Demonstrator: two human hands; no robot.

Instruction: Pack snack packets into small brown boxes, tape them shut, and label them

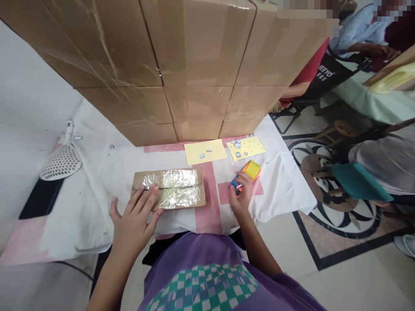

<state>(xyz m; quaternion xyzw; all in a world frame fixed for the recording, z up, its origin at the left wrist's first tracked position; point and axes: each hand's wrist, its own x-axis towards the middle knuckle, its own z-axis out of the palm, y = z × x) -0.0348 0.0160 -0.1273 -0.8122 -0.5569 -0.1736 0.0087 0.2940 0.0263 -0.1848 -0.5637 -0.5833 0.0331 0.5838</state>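
Note:
A small flat cardboard box lies on the cloth in front of me, with shiny clear tape strips along both sides of its middle seam. My left hand rests on the left part of the box, fingers stretched out and spread. To the right of the box, my right hand is closed around a tape dispenser, yellow and orange with a blue end. The dispenser is tilted, its yellow part pointing away to the right. My fingers hide some of its blue end.
Stacked taped cartons tower behind the box. Two yellow cards with small scraps lie before them. A white perforated object is at left. The table's right edge drops to the floor; people and a black chair are beyond.

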